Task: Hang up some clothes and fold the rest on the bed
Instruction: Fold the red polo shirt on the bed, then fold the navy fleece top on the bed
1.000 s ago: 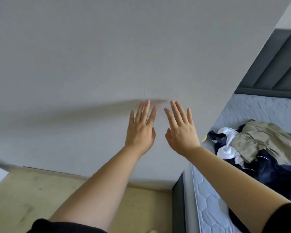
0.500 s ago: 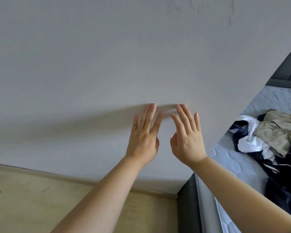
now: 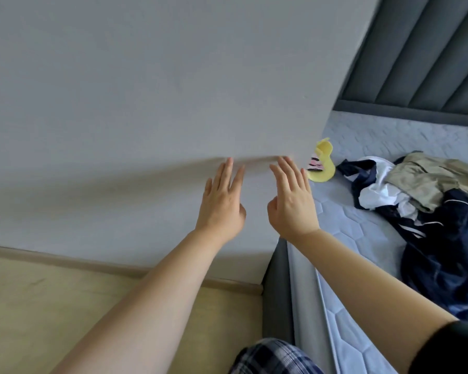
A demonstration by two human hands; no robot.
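Swung to the right since half a second ago, the view is now filled with more of the bed point(image 3: 362, 238) and its ribbed grey headboard point(image 3: 416, 49), and a yellow item point(image 3: 322, 164) (unseen before) is shown lying by the wall point(image 3: 146, 90); both hands are kept raised as they were. The left hand point(image 3: 222, 209) and the right hand point(image 3: 292, 206) are held side by side but apart, palms toward the wall, fingers straight and slightly spread, nothing gripped by either; their fingertips are met by their own shadows on the pale surface, so contact is suggested, though pressure cannot be judged. The clothes point(image 3: 430, 211) are left in a loose heap on the bed, to the right of the right hand and well apart from it; a khaki garment point(image 3: 430, 179) is laid on top, a white garment point(image 3: 378, 193) is bunched at its near edge, and a navy garment point(image 3: 457, 252) is spread beneath both. The yellow item, marked with pink and black, is seen between the right hand and the heap. A pale floor point(image 3: 38, 306) and skirting board point(image 3: 65, 257) are shown at lower left; a plaid trouser leg point(image 3: 273, 357) and a black sleeve point(image 3: 457, 349) are caught at the bottom edge.
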